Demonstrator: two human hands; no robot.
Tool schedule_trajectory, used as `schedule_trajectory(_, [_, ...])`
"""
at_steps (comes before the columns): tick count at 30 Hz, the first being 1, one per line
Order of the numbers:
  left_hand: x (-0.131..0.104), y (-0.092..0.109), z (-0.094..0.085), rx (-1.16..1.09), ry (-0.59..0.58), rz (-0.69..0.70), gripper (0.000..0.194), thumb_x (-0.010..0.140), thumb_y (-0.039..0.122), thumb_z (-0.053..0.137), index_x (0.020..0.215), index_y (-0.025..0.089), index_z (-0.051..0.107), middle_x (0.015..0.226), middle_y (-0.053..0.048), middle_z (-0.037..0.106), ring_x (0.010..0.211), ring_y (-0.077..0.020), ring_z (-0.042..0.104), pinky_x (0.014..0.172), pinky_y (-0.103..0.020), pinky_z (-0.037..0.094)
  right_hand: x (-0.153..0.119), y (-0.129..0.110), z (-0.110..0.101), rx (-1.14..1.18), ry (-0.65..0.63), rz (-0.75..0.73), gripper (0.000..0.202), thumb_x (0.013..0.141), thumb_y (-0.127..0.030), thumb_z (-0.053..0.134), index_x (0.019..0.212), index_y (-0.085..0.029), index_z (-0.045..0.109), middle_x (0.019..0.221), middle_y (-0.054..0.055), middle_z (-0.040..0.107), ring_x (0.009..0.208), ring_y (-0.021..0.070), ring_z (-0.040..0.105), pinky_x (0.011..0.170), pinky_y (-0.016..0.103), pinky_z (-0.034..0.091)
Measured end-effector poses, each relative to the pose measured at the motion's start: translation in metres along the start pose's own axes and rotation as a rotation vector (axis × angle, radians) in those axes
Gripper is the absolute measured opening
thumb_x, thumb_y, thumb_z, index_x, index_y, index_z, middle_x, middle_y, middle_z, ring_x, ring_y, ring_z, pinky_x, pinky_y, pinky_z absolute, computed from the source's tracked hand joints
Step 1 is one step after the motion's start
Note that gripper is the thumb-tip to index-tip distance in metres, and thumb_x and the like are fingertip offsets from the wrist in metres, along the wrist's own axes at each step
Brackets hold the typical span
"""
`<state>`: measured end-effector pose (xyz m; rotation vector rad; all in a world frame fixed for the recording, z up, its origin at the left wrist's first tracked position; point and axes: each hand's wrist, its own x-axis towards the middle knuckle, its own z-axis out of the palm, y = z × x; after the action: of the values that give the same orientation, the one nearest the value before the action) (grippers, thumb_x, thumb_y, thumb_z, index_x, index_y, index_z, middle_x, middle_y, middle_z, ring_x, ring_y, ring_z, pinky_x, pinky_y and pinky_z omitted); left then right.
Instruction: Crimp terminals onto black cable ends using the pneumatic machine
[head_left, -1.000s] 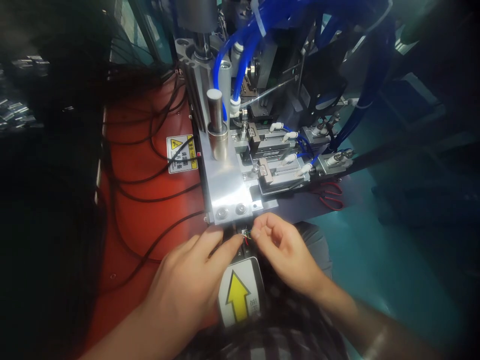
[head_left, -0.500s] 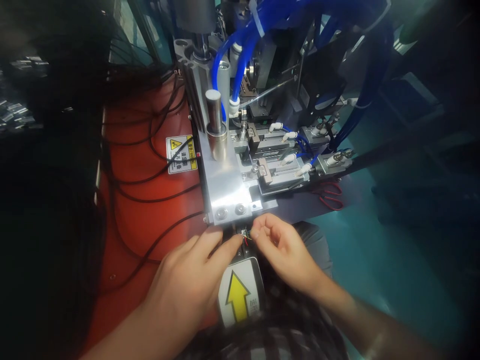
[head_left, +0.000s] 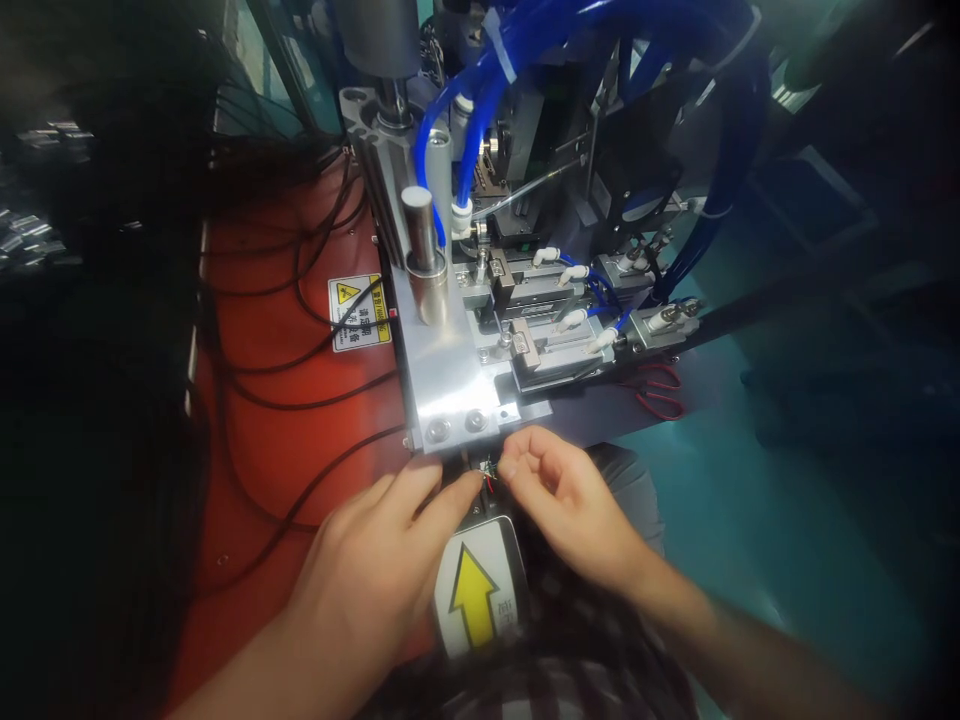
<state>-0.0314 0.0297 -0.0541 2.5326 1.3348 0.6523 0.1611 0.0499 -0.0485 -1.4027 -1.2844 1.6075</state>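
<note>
Thin coloured wires with a small part [head_left: 487, 469] show between my hands, just below the front edge of the metal plate [head_left: 450, 375]. My right hand [head_left: 559, 490] pinches the thin wires between thumb and index finger. My left hand [head_left: 390, 540] lies at the plate's front left corner, its thumb tip touching the small part and its other fingertips hidden beneath the plate edge. Whether the left fingers grip anything is hidden. A white label with a yellow arrow [head_left: 474, 595] sits below the wires.
Behind the plate stand a metal cylinder [head_left: 426, 260], clamps with white fittings [head_left: 562, 340] and blue hoses [head_left: 720, 180]. Black cables [head_left: 300, 405] cross the red surface [head_left: 277, 460] at left. Red-handled scissors [head_left: 660, 392] lie at right.
The machine has shifted slightly left in the view. Both hands keep nearly the same pose beside the wires.
</note>
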Motion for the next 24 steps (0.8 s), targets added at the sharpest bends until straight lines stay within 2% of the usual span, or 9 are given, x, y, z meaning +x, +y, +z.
schedule_trajectory(5, [0.0001, -0.0003, 0.0016, -0.009, -0.002, -0.01, 0.031, 0.091, 0.015, 0.045, 0.12, 0.02, 0.055, 0.086, -0.003, 0.055, 0.068, -0.0176, 0.055, 0.056, -0.028, 0.044, 0.0014, 0.0048, -0.0026, -0.06, 0.003, 0.003, 0.016, 0.093, -0.028, 0.051, 0.079, -0.019, 0.05, 0.065, -0.005, 0.042, 0.057, 0.0109, 0.037, 0.054, 0.026, 0.033])
schedule_trajectory(14, [-0.0013, -0.0008, 0.0016, -0.015, 0.005, -0.006, 0.031, 0.09, 0.013, 0.045, 0.119, 0.02, 0.056, 0.085, -0.002, 0.055, 0.067, -0.0174, 0.055, 0.055, -0.027, 0.043, -0.0016, 0.0037, -0.0037, -0.335, 0.044, -0.094, 0.014, 0.093, -0.024, 0.048, 0.08, -0.021, 0.049, 0.064, -0.005, 0.045, 0.057, 0.0115, 0.041, 0.054, 0.026, 0.032])
schedule_trajectory(24, [-0.0002, -0.0001, 0.0005, -0.006, -0.008, -0.007, 0.029, 0.093, 0.016, 0.042, 0.118, 0.02, 0.057, 0.086, -0.003, 0.055, 0.067, -0.0172, 0.055, 0.054, -0.027, 0.042, -0.0008, 0.0012, -0.0031, -0.161, 0.002, -0.006, 0.016, 0.093, -0.03, 0.05, 0.081, -0.02, 0.05, 0.067, -0.004, 0.044, 0.057, 0.0114, 0.039, 0.054, 0.026, 0.034])
